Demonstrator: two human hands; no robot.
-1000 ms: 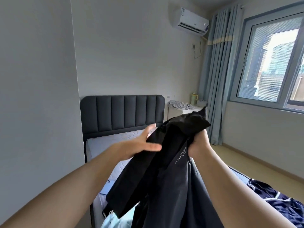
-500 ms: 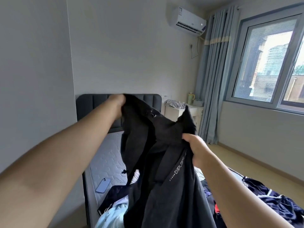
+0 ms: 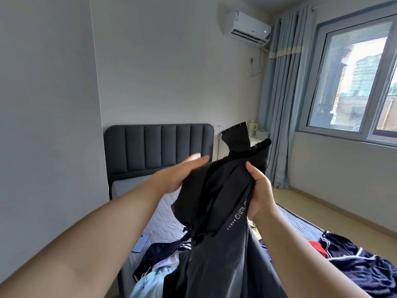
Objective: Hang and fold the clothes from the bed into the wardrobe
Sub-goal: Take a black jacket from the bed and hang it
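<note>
Right hand tight round smooth blk garment; left hand flat, fingers straight, against its limp folds.

- black garment dead centre, plain, with small pale lettering and a row of dots down one seam
- headboard at 10 o'clock, dark charcoal, vertical padded channels
- mattress, pale grey-white, quilted hexagon pattern
- phone at 8 o'clock, light lilac-blue
- navy garment at 4 o'clock, thin white stripes
- red cloth just beside it
- light blue shirt at 7 o'clock
- curtains at 2 o'clock, dusty blue with a cream band
- air conditioner at 1 o'clock, white
- jug, pale yellow-green
</note>
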